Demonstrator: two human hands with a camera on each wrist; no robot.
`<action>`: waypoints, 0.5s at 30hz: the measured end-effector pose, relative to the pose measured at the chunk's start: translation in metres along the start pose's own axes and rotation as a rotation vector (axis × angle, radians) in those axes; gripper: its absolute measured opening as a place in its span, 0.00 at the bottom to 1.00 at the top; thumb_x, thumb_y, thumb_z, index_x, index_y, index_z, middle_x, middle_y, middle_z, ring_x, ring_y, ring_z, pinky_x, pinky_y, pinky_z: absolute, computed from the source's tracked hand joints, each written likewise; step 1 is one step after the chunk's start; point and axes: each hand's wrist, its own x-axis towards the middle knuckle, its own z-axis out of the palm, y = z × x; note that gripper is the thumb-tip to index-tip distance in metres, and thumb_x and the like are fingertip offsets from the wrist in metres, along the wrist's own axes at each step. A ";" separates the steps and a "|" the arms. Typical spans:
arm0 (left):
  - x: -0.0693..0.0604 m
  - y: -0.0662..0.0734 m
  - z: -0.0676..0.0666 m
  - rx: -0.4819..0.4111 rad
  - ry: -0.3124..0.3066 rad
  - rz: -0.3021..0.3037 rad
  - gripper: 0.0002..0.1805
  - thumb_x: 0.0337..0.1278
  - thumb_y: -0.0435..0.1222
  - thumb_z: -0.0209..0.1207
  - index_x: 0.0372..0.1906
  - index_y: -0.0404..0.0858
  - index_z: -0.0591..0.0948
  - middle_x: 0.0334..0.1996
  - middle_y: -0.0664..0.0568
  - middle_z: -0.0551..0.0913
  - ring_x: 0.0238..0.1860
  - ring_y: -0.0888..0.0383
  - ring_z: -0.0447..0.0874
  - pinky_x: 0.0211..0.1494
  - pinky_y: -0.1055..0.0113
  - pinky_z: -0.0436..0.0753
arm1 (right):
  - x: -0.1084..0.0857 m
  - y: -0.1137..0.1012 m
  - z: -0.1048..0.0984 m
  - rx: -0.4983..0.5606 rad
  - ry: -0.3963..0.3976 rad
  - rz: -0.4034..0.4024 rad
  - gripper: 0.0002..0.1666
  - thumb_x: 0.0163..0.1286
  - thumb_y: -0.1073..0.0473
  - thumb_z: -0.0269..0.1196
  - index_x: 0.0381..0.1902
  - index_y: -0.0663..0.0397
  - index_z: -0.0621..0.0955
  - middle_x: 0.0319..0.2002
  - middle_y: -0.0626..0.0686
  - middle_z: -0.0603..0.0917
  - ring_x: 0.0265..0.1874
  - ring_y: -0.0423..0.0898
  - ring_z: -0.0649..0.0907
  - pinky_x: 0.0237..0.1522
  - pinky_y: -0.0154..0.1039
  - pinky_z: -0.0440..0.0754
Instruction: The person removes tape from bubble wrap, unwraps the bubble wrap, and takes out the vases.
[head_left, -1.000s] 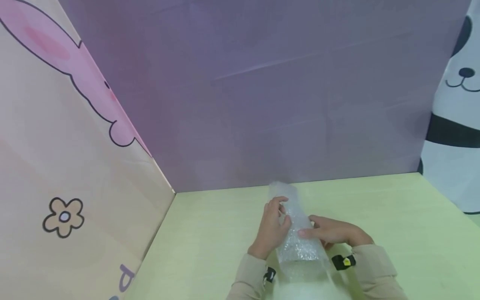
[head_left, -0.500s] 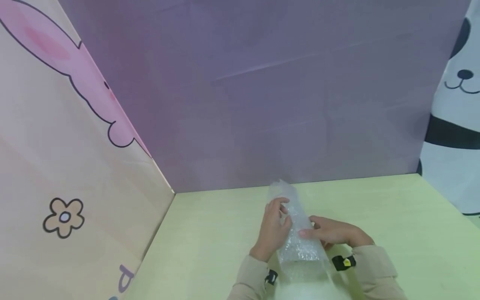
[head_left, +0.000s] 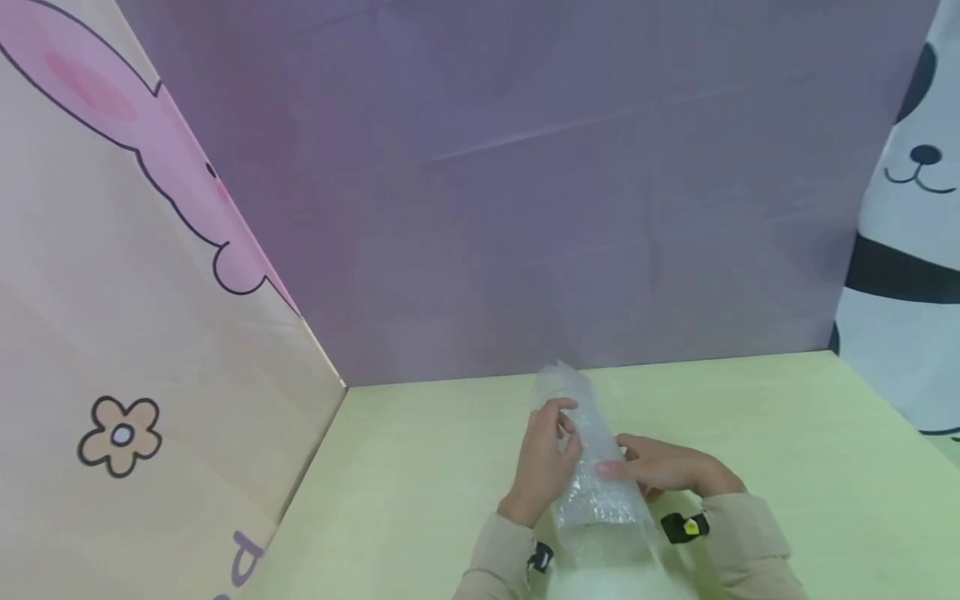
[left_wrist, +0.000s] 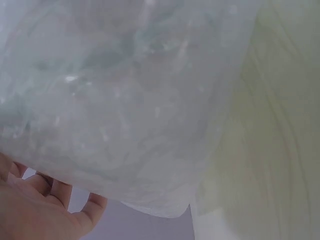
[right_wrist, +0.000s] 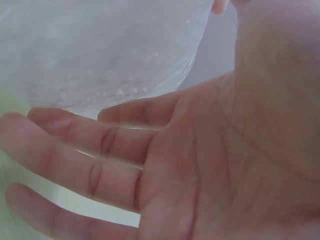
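Note:
A folded or rolled bundle of clear bubble wrap [head_left: 597, 498] lies lengthwise on the pale table, between both hands. Whether anything is inside it cannot be made out. My left hand [head_left: 545, 462] holds its left side, fingers bent over the top and thumb against it; in the left wrist view its curled fingers [left_wrist: 62, 192] are at the wrap's edge. From the right, my right hand [head_left: 671, 467] grips the wrap with the thumb on top and the fingers partly hidden below. The right wrist view shows those fingers [right_wrist: 95, 165] lying along the underside of the wrap [right_wrist: 100, 50].
A loose flat length of the wrap [head_left: 611, 571] runs toward the near edge of the view. The pale green table [head_left: 420, 467] meets a purple-grey wall [head_left: 525, 208] behind, close to the bundle's far end. Printed panels [head_left: 187, 350] stand at left and right.
The hands and the bubble wrap keep nearly the same place and hold. Only the head view has shifted slightly.

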 end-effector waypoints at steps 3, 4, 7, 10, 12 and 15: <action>0.000 -0.001 0.000 -0.027 -0.003 -0.032 0.25 0.62 0.30 0.61 0.63 0.44 0.75 0.37 0.55 0.80 0.42 0.61 0.75 0.46 0.75 0.78 | 0.002 -0.001 0.000 0.007 -0.010 -0.017 0.38 0.76 0.41 0.59 0.67 0.65 0.66 0.46 0.59 0.85 0.40 0.54 0.88 0.42 0.51 0.90; 0.000 -0.001 0.000 -0.036 -0.006 -0.042 0.25 0.62 0.30 0.62 0.63 0.44 0.74 0.37 0.55 0.80 0.42 0.61 0.75 0.46 0.75 0.78 | 0.001 0.000 0.000 0.011 -0.013 -0.022 0.37 0.76 0.41 0.59 0.67 0.66 0.66 0.46 0.59 0.85 0.40 0.54 0.88 0.42 0.51 0.90; -0.001 -0.002 0.002 -0.058 -0.011 -0.070 0.27 0.63 0.32 0.63 0.66 0.44 0.72 0.38 0.56 0.80 0.42 0.62 0.75 0.46 0.74 0.77 | -0.001 0.001 0.000 0.014 -0.017 -0.032 0.38 0.77 0.42 0.58 0.68 0.67 0.65 0.47 0.59 0.85 0.40 0.54 0.88 0.42 0.51 0.90; 0.000 -0.001 0.004 -0.079 -0.003 -0.093 0.30 0.63 0.33 0.64 0.68 0.43 0.69 0.39 0.55 0.80 0.42 0.63 0.74 0.45 0.74 0.77 | -0.002 0.002 0.000 0.012 -0.018 -0.032 0.40 0.77 0.42 0.58 0.69 0.67 0.64 0.48 0.59 0.84 0.41 0.54 0.88 0.43 0.52 0.90; 0.000 -0.001 0.004 -0.086 0.007 -0.106 0.31 0.63 0.33 0.65 0.69 0.42 0.68 0.38 0.56 0.81 0.42 0.62 0.75 0.45 0.74 0.77 | -0.002 0.000 0.000 0.001 -0.014 -0.025 0.41 0.77 0.41 0.58 0.70 0.67 0.63 0.49 0.60 0.84 0.41 0.54 0.88 0.43 0.51 0.90; -0.001 0.000 0.005 -0.102 0.026 -0.135 0.32 0.62 0.34 0.66 0.69 0.42 0.67 0.38 0.56 0.81 0.41 0.63 0.76 0.45 0.73 0.78 | -0.003 -0.001 0.000 -0.008 -0.012 -0.020 0.40 0.77 0.41 0.58 0.71 0.67 0.63 0.49 0.60 0.84 0.41 0.54 0.88 0.43 0.51 0.90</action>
